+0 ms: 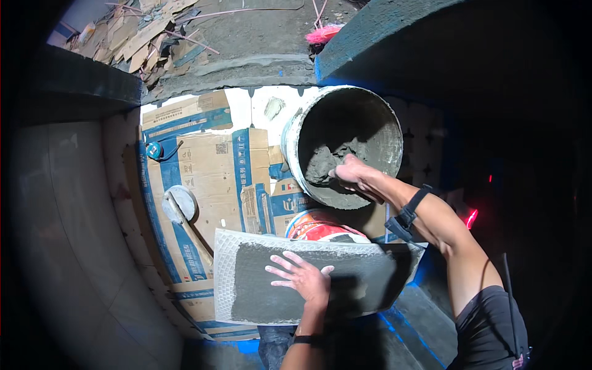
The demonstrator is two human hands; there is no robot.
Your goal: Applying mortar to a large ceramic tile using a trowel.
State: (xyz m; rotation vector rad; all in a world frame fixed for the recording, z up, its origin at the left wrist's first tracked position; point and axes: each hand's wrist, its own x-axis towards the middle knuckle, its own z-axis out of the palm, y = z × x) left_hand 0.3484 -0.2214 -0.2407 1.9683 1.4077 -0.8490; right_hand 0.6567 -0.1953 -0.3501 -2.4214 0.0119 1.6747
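Note:
My left hand (299, 277) rests with fingers spread on the grey, mortar-coated back of a rectangular tile (370, 277), which has a pale patterned rim showing. My right hand (351, 171) reaches into a tilted white bucket (290, 148) with lumps of grey mortar (319, 159) inside; its fingers are closed, and what they hold is hidden in shadow. Just behind the tile, partly covered by it, is a red and white bag or container (311, 225).
Cardboard sheets (203, 166) carry a mallet (179, 206) and a blue tape measure (154, 150). Beyond a concrete step (228, 77) lie scraps (142, 43) and pink bristles (324, 34). Dark ledges (382, 43) flank both sides, with a tiled surface (80, 203) at left and red lights (471, 218) at right.

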